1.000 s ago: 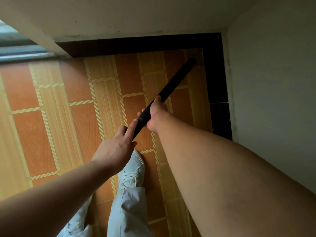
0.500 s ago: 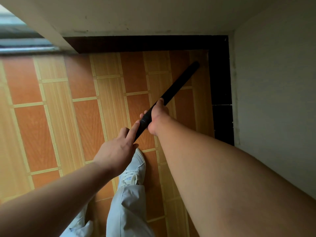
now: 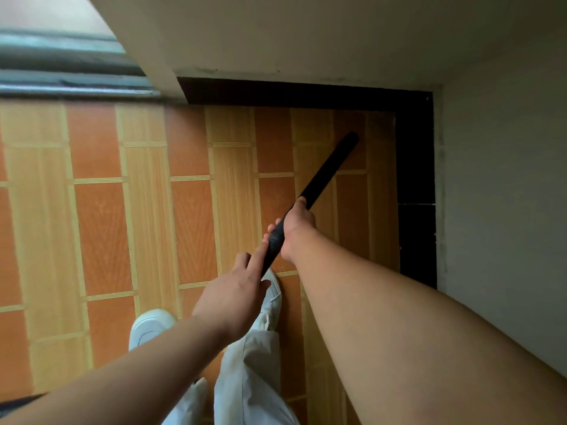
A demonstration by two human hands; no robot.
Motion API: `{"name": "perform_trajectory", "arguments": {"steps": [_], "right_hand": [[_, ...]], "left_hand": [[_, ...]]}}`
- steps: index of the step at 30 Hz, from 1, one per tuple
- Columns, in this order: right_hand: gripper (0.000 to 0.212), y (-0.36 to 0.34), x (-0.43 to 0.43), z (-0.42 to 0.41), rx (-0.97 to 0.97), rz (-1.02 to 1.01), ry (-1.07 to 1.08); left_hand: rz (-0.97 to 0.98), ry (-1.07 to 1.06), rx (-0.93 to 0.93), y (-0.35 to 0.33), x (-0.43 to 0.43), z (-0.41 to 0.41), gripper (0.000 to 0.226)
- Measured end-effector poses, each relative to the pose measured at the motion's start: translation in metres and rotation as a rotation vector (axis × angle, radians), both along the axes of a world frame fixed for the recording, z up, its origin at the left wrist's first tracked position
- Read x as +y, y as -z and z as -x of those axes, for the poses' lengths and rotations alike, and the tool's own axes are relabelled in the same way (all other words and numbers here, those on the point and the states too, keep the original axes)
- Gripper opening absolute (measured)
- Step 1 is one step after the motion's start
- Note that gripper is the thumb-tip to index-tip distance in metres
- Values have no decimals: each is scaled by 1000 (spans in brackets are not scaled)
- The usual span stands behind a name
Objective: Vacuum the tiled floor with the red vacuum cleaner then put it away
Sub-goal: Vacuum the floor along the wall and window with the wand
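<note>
A black vacuum tube (image 3: 329, 168) slants from my hands down to the orange and tan tiled floor (image 3: 190, 216), its far tip resting near the dark skirting in the room's corner. My right hand (image 3: 296, 228) grips the tube at mid-length. My left hand (image 3: 236, 289) holds the tube's near end just behind it, with the index finger laid straight along the tube. The red body of the vacuum cleaner is out of view.
Two white walls (image 3: 503, 194) meet at the corner, edged by a black skirting (image 3: 415, 167). A window or door track (image 3: 61, 75) runs at the upper left. My white shoes (image 3: 147, 326) and light trousers stand on the tiles below my hands.
The view has shifted right and forward. The tube's tip has slid closer to the corner, and my left shoe has come into view.
</note>
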State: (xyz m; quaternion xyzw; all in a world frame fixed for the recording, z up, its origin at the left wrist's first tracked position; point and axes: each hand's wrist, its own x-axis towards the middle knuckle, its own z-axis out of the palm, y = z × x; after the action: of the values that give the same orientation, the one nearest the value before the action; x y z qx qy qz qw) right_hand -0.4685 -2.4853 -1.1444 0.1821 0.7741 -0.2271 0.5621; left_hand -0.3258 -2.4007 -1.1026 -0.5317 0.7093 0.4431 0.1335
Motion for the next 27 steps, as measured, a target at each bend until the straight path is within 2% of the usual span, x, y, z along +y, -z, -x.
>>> {"name": "perform_trajectory", "arguments": {"steps": [6,12,17,20,23,27], "right_hand": [[71,8,-1,-85,-14,28,-237],[59,-4,7,-143,-62,17,-376],[70,-4,14,-136,17,6,-363],[67,-2,18,-107,104,-40,-286],[62,-1,17,-84,109,-60,-222],[66,-2,6,-94,58,-10,-343]], "left_hand": [[-14,-258,35,-8,30,-62,76],[-40,-436,123,-31,53,-102,75],[-63,-406,106,-36,53,-93,76],[-80,-294,87,-35,44,-77,76],[-75,-235,96,-30,35,-65,75],[-60,-345,122,-25,40,-60,75]]}}
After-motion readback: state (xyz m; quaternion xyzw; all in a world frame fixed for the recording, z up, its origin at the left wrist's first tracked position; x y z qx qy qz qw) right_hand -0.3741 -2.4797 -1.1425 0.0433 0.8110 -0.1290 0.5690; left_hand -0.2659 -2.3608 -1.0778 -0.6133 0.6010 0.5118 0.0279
